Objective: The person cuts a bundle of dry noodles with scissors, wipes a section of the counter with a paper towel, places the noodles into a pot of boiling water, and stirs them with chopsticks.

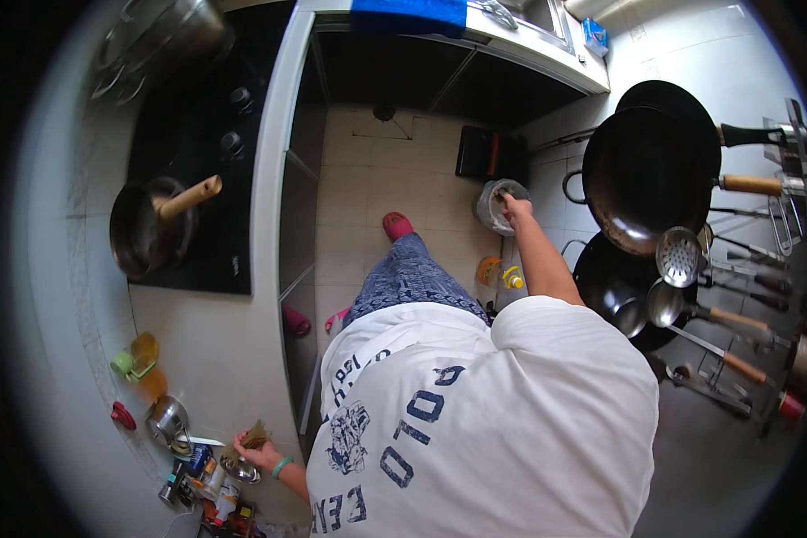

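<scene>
My left hand [261,454], with a green bangle at its wrist, holds a bundle of thin, dry, brownish strands [258,434] above the left counter. Just below it on the counter is a small shiny metal bowl [245,472]. On the other side, my right arm stretches down and forward to a waste bin with a clear plastic liner [491,214] on the floor. My right hand [515,210] is at the bin's opening. Something small and dark shows by its fingertips, but whether the hand grips it is unclear.
A saucepan with a wooden handle [155,225] and a large steel pot [168,40] stand on the black cooktop [195,144]. Woks [645,175] and ladles [666,302] hang along the right wall. Bottles [512,277] stand near the bin, and condiments [225,501] crowd the left counter.
</scene>
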The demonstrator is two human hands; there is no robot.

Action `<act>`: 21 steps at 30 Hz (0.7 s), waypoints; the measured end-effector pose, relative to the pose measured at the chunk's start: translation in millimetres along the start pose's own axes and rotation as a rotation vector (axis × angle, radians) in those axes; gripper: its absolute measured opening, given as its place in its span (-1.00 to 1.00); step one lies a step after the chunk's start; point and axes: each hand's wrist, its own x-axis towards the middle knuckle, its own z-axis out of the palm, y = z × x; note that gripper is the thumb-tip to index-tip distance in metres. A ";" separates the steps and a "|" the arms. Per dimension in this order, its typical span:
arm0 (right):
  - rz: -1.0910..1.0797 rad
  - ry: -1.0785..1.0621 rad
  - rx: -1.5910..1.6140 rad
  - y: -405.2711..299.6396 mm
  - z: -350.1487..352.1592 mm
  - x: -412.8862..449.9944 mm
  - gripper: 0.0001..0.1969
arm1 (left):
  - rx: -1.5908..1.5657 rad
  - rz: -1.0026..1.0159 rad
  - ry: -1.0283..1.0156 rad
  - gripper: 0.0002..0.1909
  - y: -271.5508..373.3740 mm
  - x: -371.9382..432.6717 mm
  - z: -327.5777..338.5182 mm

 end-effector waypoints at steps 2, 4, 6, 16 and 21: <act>0.012 0.301 -0.114 34.1 -40.9 89.0 -0.85 | 0.010 -0.016 0.008 -0.87 -3.1 -10.3 9.8; 0.022 0.417 -0.112 54.5 -69.1 150.4 -0.85 | 0.016 -0.007 0.019 -0.89 -5.7 -8.1 3.2; 0.262 0.767 0.164 55.1 -79.0 174.7 -0.91 | 0.020 -0.009 0.036 -0.89 -5.5 -6.5 -6.4; 0.252 0.735 0.388 -24.0 -52.4 102.2 -0.92 | -0.003 0.024 0.034 -0.90 -19.1 -30.1 7.1; 0.276 0.622 0.223 7.6 -29.8 129.8 -0.84 | -0.135 -0.008 -0.049 -0.81 -24.5 -48.6 11.5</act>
